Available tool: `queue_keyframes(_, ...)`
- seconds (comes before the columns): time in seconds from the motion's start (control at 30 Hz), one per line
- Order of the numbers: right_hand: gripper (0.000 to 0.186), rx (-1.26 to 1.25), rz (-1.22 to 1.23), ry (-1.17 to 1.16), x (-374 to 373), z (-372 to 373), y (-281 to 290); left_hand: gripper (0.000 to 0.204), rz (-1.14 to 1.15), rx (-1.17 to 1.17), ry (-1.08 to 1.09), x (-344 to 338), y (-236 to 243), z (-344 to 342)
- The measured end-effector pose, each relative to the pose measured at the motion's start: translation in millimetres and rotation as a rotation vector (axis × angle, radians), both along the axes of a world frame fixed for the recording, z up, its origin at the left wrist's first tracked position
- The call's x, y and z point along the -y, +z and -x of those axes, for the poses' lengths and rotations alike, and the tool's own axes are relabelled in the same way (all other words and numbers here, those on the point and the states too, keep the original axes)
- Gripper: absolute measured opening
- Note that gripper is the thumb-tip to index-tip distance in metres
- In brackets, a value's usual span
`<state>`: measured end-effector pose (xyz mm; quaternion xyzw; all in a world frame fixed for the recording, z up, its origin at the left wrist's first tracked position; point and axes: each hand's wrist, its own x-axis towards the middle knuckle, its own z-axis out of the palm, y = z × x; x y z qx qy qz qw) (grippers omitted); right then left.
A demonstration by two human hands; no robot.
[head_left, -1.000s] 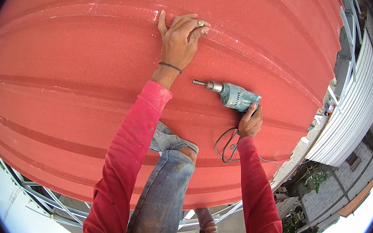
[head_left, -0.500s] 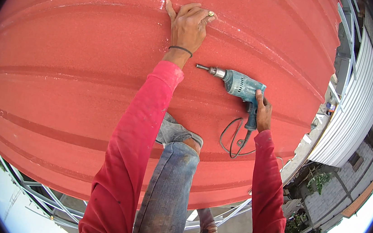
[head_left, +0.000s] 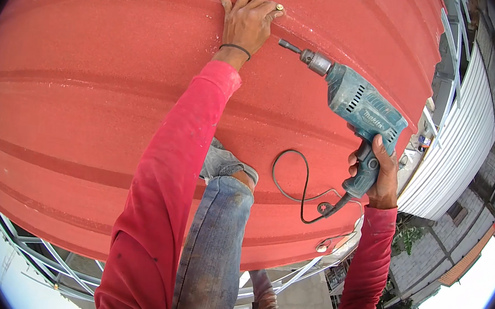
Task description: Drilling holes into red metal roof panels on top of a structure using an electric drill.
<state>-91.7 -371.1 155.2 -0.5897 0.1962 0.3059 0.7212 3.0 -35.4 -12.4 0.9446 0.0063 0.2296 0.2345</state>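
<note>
At the top of the frame, left of centre, the left hand [head_left: 246, 23] is pinching a screw [head_left: 279, 7] at its thumb side; the fingers are hiding the shank, only the round brassy head is showing, and I cannot tell whether the tip is touching the roof [head_left: 120, 44]. Right of centre, the right hand [head_left: 385, 175] is grasping the drill [head_left: 365, 97] by its handle, the fingers and thumb covering part of it, so whether one is pressing the trigger is hard to make out. The left sleeve [head_left: 162, 188] is hiding part of the shoe [head_left: 218, 158], while the lower edge is cutting off both sleeves and the jeans [head_left: 213, 253]. The drill is looking scuffed and dusty: a teal body with dark vent slots, a grey metal chuck and a dark bit that is pointing to the upper left, apart from the left hand. Its dark cord [head_left: 306, 191] is looping below, at lower centre. Pale lettering is showing on the drill's side, with smaller marks under it blurring.
</note>
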Motion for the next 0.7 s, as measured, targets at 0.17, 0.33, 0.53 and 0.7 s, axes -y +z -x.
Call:
queue_keyframes(0.17, 0.046, 0.378, 0.32, 0.167, -39, -71, 65, 0.014, 0.015, 0.017, 0.011, 7, -5, 1)
queue_keyframes(0.33, 0.047, 0.577, 0.605, 0.429, -81, -112, 112, 0.008, 0.012, 0.054, 0.027, 7, -3, 1)
queue_keyframes(0.53, 0.047, 0.695, 0.776, 0.668, -111, -126, 122, 0.01, 0.045, -0.008, 0.019, 9, -2, 3)
queue_keyframes(0.7, 0.043, 0.784, 0.86, 0.733, -124, -138, 128, 0.01, 0.043, 0.007, 0.018, 5, -3, 2)
